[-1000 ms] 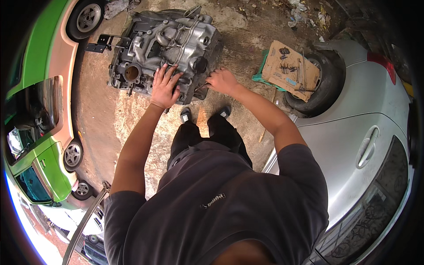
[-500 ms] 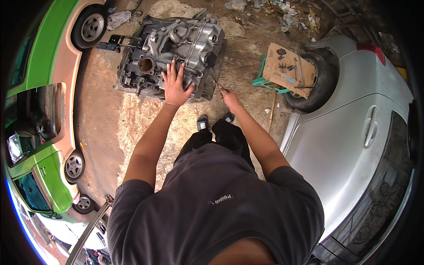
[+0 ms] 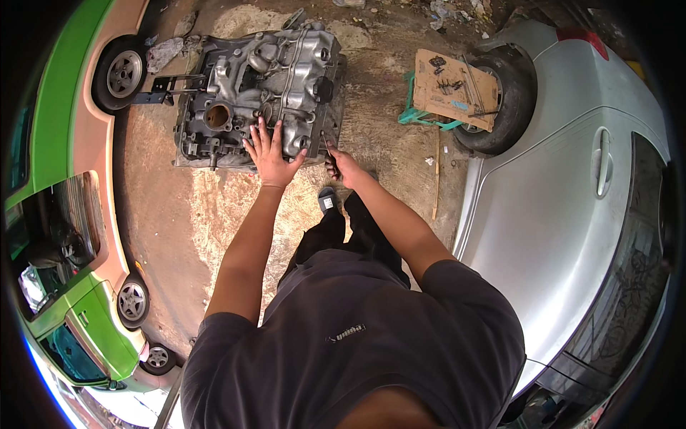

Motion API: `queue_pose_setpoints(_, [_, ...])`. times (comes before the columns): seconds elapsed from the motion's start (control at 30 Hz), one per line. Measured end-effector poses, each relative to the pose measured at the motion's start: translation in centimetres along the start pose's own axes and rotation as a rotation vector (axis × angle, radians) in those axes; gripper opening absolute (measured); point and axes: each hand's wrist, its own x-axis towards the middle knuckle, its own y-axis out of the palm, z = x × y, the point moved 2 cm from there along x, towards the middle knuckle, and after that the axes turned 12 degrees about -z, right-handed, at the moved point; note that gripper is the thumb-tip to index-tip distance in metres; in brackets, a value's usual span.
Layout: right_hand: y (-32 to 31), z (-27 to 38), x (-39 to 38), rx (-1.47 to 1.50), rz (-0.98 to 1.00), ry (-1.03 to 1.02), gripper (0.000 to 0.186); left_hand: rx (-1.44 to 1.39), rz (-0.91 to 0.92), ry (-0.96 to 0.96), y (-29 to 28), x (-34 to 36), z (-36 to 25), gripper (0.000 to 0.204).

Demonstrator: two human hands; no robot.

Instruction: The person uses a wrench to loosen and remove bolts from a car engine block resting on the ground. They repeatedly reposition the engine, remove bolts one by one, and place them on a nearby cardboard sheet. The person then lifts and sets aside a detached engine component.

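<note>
A greasy metal car engine (image 3: 286,79) stands on the ground in front of me, with a round open port in its upper casting. My left hand (image 3: 273,159) rests on its near side, fingers spread and palm down. Close to the engine's near right corner, my right hand (image 3: 344,166) is closed around a slim dark tool (image 3: 329,146). The tool points toward the engine's edge; its tip is too small to make out, and I cannot tell if it touches.
A green stool (image 3: 409,113) at right carries a cardboard sheet (image 3: 450,107) with small metal parts and rods, beside a car tyre (image 3: 520,107). A silver car (image 3: 557,207) flanks the right; a green and peach vehicle (image 3: 106,86) stands left. Rubbish (image 3: 444,14) lies at the back.
My right hand has moved left with the tool, closer to the engine's near corner. My left hand stays spread on the engine. The whole view has shifted slightly.
</note>
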Motion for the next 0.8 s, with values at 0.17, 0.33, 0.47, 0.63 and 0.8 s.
queue_pose_setpoints(0.17, [0.8, -0.3, -0.3, 0.036, 0.008, 0.002, 0.055, -0.03, -0.043, 0.006, 0.5, -0.1, 0.2, 0.085])
queue_pose_setpoints(0.33, [1.1, -1.0, 0.4, 0.11, 0.124, -0.017, 0.055, -0.045, -0.044, -0.015, 0.5, -0.2, 0.3, 0.084])
queue_pose_setpoints(0.47, [-0.2, -1.2, 2.9, 0.023, 0.072, -0.091, 0.051, -0.027, -0.061, 0.016, 0.6, -0.3, 0.4, 0.082])
queue_pose_setpoints(0.63, [-1.9, -0.9, 6.5, -0.122, 0.03, -0.362, 0.047, -0.047, -0.101, 0.025, 0.8, -0.3, 0.4, 0.081])
queue_pose_setpoints(0.8, [-4.0, 3.9, 6.9, -0.741, -0.068, -0.802, 0.051, -0.067, -0.102, 0.018, 0.8, -0.4, 0.5, 0.082])
